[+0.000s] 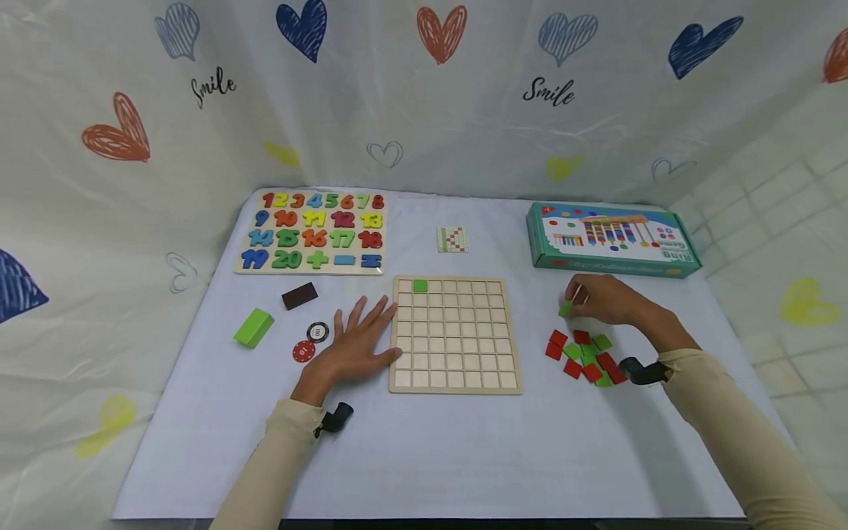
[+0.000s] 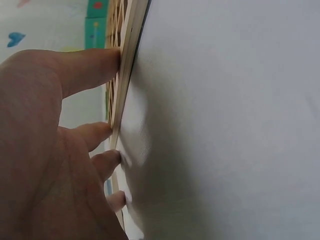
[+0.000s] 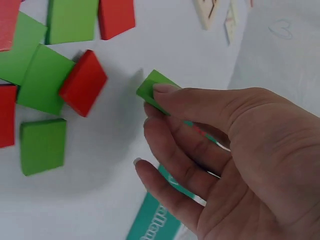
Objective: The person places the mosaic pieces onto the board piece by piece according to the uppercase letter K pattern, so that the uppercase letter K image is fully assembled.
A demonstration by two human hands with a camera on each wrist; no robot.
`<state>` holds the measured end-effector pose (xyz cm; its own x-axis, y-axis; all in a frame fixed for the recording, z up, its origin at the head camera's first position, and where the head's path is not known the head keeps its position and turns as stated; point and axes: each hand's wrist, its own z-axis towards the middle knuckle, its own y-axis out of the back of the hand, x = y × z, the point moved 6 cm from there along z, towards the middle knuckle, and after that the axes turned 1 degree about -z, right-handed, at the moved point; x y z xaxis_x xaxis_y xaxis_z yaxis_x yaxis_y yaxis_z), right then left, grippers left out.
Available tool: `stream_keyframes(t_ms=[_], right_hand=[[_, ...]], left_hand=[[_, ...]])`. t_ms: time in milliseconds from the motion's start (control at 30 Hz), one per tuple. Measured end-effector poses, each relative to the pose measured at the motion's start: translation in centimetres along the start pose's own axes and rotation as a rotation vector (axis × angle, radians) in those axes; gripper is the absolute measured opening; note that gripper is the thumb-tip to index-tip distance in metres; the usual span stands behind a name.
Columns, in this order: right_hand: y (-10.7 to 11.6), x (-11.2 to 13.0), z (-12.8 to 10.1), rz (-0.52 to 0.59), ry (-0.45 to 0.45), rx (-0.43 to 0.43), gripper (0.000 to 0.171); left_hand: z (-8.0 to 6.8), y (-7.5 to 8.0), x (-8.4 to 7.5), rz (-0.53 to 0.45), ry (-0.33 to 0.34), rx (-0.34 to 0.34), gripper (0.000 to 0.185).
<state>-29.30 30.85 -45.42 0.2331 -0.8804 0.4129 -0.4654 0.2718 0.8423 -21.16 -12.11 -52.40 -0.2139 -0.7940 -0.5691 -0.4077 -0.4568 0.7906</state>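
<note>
From the head view, the right hand [image 1: 606, 298] pinched a green tile [image 1: 565, 309] at two o'clock from the grid board [image 1: 454, 335]. The left hand [image 2: 55, 150] lay spread against the board's edge. At the right wrist, fingertips [image 3: 165, 89] clamped the tile's [image 3: 152, 87] edges; it looked light, stiff and smooth.

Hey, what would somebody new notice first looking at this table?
Probably the wooden grid board in the middle, with one green tile in its top row. The left hand lies flat against its left edge, while the right hand pinches a green tile just above a red and green tile pile.
</note>
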Motion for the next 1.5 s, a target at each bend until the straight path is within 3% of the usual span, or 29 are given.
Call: stream_keyframes(t_ms=[167,400,700,933,1167,1367,1500], right_hand=[[1.6,1.7,0.2,-0.009,0.051,-0.048,0.021],[3.0,6.3,1.2,-0.016,0.147,-0.114,0.013],[2.3,11.8,3.7,-0.002,0.223,-0.122,0.009],[0.6,15.4,5.8,-0.009,0.31,-0.102,0.009],[-2.2,18.5,8.5,0.008,0.334,-0.076,0.011],[-5.7,19.7,10.7,0.035,0.351,-0.043,0.017],[-6.8,20.1,11.5,0.067,0.369,-0.037,0.016]], left_hand=[[-0.2,0.2,-0.2,-0.006,0.0,0.002,0.085],[-0.1,0.4,-0.7,0.004,0.029,0.035,0.084],[-0.1,0.7,-1.1,-0.014,0.047,0.042,0.083],[0.0,0.6,-1.1,-0.007,0.054,0.036,0.084],[0.0,0.6,-1.1,0.015,0.071,0.036,0.085],[0.1,0.5,-1.1,0.029,0.078,0.043,0.086],[0.1,0.5,-1.2,0.027,0.069,0.042,0.086]])
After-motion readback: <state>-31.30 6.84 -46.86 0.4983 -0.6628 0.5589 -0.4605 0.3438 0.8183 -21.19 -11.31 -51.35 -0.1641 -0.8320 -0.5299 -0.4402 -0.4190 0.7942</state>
